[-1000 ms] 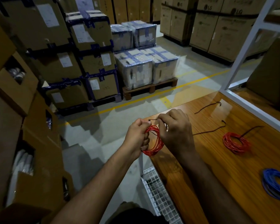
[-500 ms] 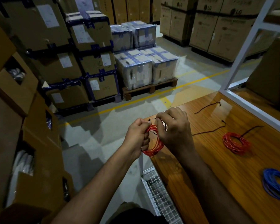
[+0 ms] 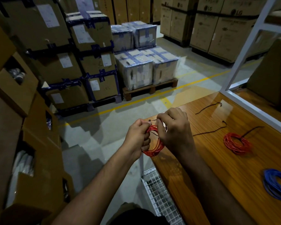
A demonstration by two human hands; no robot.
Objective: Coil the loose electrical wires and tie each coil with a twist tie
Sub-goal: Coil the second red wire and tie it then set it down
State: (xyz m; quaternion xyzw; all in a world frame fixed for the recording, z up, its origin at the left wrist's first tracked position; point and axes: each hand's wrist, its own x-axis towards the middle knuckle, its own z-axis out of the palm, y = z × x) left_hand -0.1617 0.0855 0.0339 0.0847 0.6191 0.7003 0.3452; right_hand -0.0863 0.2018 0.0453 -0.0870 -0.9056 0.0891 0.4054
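Two bare forearms are reaching forward from the bottom of the view, meeting over the near left corner of a wooden surface [image 3: 234,168]. The left hand [image 3: 137,135] is curling its fingers round the left side of a red coil [image 3: 154,143], so the grip is clamped on the wire. The coil is hanging between the two hands, standing on edge, its long axis running top to bottom, and its lower arc is dipping below both grips. The right hand [image 3: 175,129] is pinching a thin dark tie [image 3: 152,120] at the coil's top; the tie's short end is sticking out leftward toward the left thumb.

Compared with a second ago, the right hand is sitting slightly higher and closer to the left, and the coil is barely changing.

Farther right, a second red coil [image 3: 237,143] and a blue coil [image 3: 276,184] are lying flat on the surface. Beyond, stacked boxes [image 3: 91,59] are standing on the warehouse floor.
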